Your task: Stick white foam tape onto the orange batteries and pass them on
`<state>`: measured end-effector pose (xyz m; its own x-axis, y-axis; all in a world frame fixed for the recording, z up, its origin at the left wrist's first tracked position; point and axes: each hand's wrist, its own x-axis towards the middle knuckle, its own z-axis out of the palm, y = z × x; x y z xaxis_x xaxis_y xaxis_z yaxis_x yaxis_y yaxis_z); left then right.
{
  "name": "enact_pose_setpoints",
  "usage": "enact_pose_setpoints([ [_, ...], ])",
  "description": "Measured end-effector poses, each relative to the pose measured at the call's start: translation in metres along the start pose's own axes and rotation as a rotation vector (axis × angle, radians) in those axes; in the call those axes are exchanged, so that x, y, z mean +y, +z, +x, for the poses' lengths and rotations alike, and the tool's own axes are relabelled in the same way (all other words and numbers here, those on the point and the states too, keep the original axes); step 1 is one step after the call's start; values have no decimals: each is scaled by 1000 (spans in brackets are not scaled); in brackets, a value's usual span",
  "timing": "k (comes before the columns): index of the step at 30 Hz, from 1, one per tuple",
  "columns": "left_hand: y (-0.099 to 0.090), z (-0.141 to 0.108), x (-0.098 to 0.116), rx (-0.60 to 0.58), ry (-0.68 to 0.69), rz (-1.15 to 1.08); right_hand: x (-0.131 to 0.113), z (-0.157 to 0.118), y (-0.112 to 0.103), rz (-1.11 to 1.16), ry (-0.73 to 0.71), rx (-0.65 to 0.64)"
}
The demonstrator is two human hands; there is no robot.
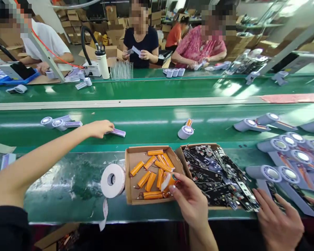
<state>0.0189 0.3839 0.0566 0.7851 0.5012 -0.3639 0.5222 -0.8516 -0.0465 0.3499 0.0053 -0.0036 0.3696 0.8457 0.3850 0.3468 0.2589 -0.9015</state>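
Observation:
My left hand (102, 129) reaches over the green belt, its fingers closed on a lavender fan casing (118, 132); part of the casing is hidden under the hand. In my right hand (189, 197), thumb and fingers pinch an orange battery (173, 178) with a white strip on it. That hand is above the right side of a cardboard tray (128, 174) of orange batteries (150, 181). To the tray's left lies a roll of white tape (107, 183), its loose end hanging over the table's front edge.
A box of black circuit boards (211, 174) adjoins the battery tray. A co-worker's hand (279, 219) touches a fan casing at right, beside more lavender fan casings (274, 144). One fan casing (185, 131) stands on the belt (151, 122). Several people work across the line.

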Motion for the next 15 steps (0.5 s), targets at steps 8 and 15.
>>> enact_pose_setpoints([
  [8,36,23,7,258,-133,-351,-60,50,71,-126,-146,-210],
  [15,31,19,-17,237,11,-577,-38,159,161,-61,-17,-402],
])
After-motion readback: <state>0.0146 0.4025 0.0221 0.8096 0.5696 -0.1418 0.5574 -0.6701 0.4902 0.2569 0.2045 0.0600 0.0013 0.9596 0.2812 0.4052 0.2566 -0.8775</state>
